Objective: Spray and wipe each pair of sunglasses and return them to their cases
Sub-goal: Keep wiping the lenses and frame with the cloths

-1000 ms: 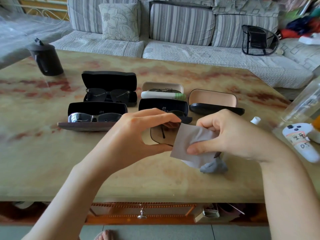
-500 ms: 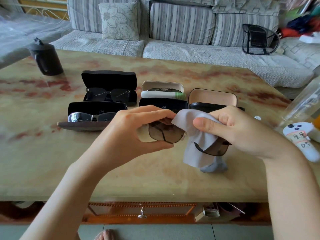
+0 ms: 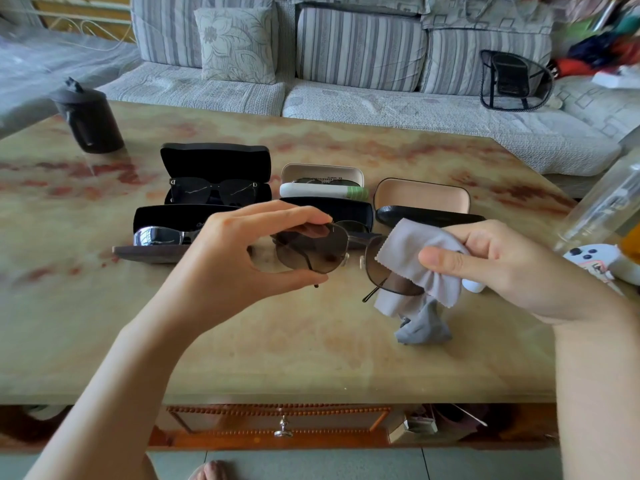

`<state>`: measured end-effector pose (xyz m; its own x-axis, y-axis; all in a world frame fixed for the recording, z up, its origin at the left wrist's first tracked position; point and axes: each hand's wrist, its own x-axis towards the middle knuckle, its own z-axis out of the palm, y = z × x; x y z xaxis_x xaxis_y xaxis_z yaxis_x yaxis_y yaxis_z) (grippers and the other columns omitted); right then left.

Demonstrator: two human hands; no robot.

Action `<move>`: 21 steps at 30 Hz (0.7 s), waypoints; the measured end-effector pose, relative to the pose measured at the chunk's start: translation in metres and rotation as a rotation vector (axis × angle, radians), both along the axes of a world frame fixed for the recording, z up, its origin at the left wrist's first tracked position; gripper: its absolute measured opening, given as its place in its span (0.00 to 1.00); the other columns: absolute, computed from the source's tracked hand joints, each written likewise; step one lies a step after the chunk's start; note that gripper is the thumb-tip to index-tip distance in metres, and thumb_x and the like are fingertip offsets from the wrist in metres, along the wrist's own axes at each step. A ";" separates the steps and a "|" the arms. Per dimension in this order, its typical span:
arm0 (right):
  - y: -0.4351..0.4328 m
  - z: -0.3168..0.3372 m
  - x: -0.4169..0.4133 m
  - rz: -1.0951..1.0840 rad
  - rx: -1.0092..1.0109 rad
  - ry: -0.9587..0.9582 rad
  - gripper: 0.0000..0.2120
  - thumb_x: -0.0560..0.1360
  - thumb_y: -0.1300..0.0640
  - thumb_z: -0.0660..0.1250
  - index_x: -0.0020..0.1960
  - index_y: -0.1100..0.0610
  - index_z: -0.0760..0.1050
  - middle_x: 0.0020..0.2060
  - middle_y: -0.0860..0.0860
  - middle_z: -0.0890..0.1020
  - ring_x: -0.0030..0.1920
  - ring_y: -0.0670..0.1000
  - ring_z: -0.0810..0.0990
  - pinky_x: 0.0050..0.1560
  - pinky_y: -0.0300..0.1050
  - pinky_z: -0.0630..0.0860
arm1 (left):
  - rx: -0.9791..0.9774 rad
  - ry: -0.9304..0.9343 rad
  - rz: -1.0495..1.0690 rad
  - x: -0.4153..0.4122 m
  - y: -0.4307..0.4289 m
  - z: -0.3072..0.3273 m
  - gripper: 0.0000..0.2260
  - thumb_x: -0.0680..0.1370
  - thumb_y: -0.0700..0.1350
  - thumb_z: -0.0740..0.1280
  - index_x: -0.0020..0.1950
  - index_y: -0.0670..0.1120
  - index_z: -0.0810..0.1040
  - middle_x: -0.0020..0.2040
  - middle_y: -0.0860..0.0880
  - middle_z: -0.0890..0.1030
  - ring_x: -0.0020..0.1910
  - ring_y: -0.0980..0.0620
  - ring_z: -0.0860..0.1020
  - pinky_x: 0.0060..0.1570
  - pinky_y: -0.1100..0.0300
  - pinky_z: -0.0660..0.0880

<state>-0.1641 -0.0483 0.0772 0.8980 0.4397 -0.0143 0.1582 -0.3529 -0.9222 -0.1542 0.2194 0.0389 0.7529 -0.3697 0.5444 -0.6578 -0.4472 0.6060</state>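
Thin metal sunglasses (image 3: 311, 252), look light and bendy: left hand (image 3: 221, 268) pinches the left lens by its edges, right hand (image 3: 512, 268) pinches cloth (image 3: 408, 261) over the other.

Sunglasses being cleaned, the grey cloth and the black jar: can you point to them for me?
sunglasses (image 3: 317, 254): head view, on the uncovered brown lens.
grey cloth (image 3: 398, 245): head view, on its flat upper part.
black jar (image 3: 90, 124): head view, on the middle of its side.
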 end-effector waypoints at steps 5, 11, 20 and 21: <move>-0.008 -0.005 0.004 0.048 -0.078 -0.021 0.18 0.70 0.48 0.74 0.49 0.62 0.82 0.42 0.65 0.83 0.43 0.50 0.79 0.45 0.39 0.74 | -0.002 0.004 -0.002 -0.001 0.001 0.002 0.24 0.65 0.53 0.77 0.60 0.53 0.79 0.55 0.59 0.81 0.54 0.61 0.80 0.58 0.69 0.73; -0.003 -0.004 0.005 0.112 -0.117 0.040 0.17 0.61 0.54 0.80 0.50 0.54 0.85 0.50 0.55 0.85 0.54 0.55 0.83 0.52 0.41 0.79 | -0.002 -0.008 -0.015 -0.001 0.001 -0.001 0.24 0.64 0.52 0.79 0.59 0.55 0.79 0.54 0.59 0.81 0.55 0.59 0.80 0.57 0.63 0.76; 0.012 -0.003 0.002 0.114 -0.094 0.104 0.12 0.66 0.60 0.73 0.47 0.66 0.82 0.41 0.58 0.86 0.43 0.52 0.86 0.42 0.37 0.78 | 0.032 -0.047 -0.025 -0.002 -0.001 -0.001 0.23 0.66 0.50 0.76 0.60 0.54 0.78 0.55 0.60 0.80 0.55 0.60 0.79 0.56 0.65 0.76; 0.013 -0.003 0.002 0.103 -0.074 0.104 0.12 0.66 0.60 0.73 0.47 0.66 0.82 0.41 0.58 0.86 0.41 0.50 0.86 0.40 0.35 0.77 | 0.033 -0.048 -0.026 -0.001 -0.002 -0.001 0.23 0.66 0.50 0.76 0.60 0.54 0.78 0.55 0.60 0.80 0.55 0.59 0.80 0.56 0.64 0.76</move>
<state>-0.1623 -0.0355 0.0745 0.8404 0.5235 -0.1406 0.1019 -0.4072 -0.9076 -0.1557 0.2177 0.0374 0.7163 -0.4071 0.5668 -0.6973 -0.4493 0.5585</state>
